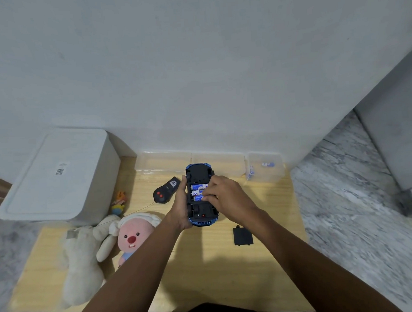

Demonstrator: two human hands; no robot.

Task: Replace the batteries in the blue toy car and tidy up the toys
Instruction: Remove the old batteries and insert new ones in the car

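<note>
Above the wooden mat (266, 284), one blue toy car (201, 194) is held upside down, gripped by the left hand (180, 211); three batteries (198, 192) are seen inside, one pinched by the right hand (222, 194); one black cover (243, 236) lies nearby, and two soft toys (132, 236) are left of it

The upturned plastic toy car (200, 194) shows a black underside edged in glossy blue, with blue-and-white cylindrical batteries (198, 192) inside. The pale yellow wooden tabletop (206, 270) has fine grain. The round-faced plush doll (132, 236) is pink with a red nose. The oval remote (165, 191) is black with two red buttons.
</note>
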